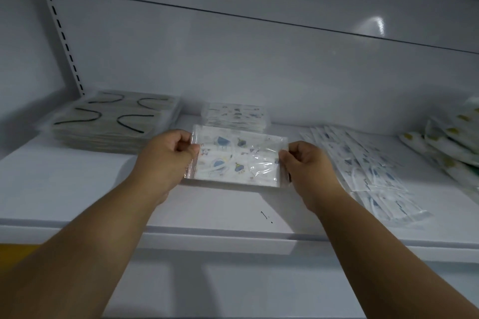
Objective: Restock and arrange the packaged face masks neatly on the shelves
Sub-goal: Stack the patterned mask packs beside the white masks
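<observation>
On the white metal shelf (77, 189), between a grey-green stack of packets with dark ear loops (114, 122) at the left and a slanting row of clear-wrapped blue-print mask packets (368, 171) at the right, a clear plastic packet of white face masks printed with small blue cartoon figures (238, 155) is held flat, low over the middle of the shelf. Whether its underside touches the shelf cannot be told. Just behind it sits a short stack of similar cartoon-print packets (234, 116), the likely place for this one.

The film is slick and glossy, so the packet may slide off that stack if set down crooked or let go while still overhanging the front edge. A shove forward could also push the stack back out of line. The right-hand row already leans and fans toward the shelf's front lip; a brush from the right forearm might spill it. Yellow-print packets (448, 137) at the far right lie in a loose heap too.

The left hand (166, 155) pinches the packet's left edge, thumb on top and fingers curled beneath. The right hand (305, 160) grips the right edge the same way, knuckles up. Both forearms reach straight in from below, roughly parallel, wrists level, holding the packet square to the shelf's back wall.
</observation>
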Tool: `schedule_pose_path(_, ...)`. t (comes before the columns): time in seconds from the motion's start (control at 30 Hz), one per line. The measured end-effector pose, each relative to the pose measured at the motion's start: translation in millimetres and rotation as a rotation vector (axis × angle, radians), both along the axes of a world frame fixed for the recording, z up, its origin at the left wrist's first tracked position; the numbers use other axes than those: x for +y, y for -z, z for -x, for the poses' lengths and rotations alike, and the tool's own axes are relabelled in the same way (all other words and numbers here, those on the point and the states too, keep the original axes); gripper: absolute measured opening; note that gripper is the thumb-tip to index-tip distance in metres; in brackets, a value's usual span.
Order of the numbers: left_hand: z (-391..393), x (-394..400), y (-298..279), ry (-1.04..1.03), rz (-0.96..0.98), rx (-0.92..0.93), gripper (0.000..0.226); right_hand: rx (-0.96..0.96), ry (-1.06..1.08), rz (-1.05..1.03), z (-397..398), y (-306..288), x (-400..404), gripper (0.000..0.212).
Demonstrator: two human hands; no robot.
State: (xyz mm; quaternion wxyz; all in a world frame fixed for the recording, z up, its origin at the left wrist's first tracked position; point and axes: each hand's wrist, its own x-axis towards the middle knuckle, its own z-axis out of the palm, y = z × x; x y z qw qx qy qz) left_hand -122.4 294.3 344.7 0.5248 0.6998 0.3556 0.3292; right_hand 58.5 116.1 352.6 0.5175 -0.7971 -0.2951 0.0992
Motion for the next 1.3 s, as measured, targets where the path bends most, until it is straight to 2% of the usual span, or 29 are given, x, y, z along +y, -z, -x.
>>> schedule_pose_path(0.07, -10, 10, -5, -0.06, -0.144, 0.114, 0.006, -0.003, 0.026, -0.008, -8, -6, 12, 0.005)
schedule_pose_path(0.13, -24, 21, -17, -0.116, -0.198, 0.208, 0.015, -0.033, 0.066, 0.038, -20, -13, 28, 0.01)
schedule_pose_path(0.2, -39, 32, -29, -0.115, -0.226, 0.275, 0.023, -0.139, 0.07, 0.167, -33, -22, 42, 0.013)
schedule_pose_path(0.33, -62, 42, -44, -0.036, -0.419, 0.555, 0.018, -0.277, -0.024, 0.396, -46, -27, 62, 0.019)
schedule_pose_path(0.4, -69, 47, -42, -0.028, -0.46, 0.623, 0.013, -0.286, -0.042, 0.418, -50, -22, 66, 0.019)
schedule_pose_path(0.5, -74, 52, -31, -0.012, -0.445, 0.692, 0.021, -0.302, -0.043, 0.429, -54, -18, 68, 0.019)
schedule_pose_path(0.77, -80, 62, -18, 0.009, -0.539, 0.739, 0.022, -0.356, -0.053, 0.446, -61, -14, 76, 0.016)
schedule_pose_path(0.93, -81, 62, -17, 0.037, -0.581, 0.768, 0.02, -0.426, -0.059, 0.527, -60, -12, 84, 0.014)
schedule_pose_path(1.03, -79, 57, -26, 0.025, -0.671, 0.798, 0.022, -0.457, -0.045, 0.527, -56, -14, 82, 0.018)
schedule_pose_path(1.17, -79, 35, -46, -0.036, -0.761, 0.703, 0.031, -0.547, 0.069, 0.46, -49, -23, 70, 0.028)
schedule_pose_path(1.3, -85, -4, -42, 0.088, -0.745, 0.505, 0.026, -0.558, 0.098, 0.383, -44, -37, 48, 0.027)
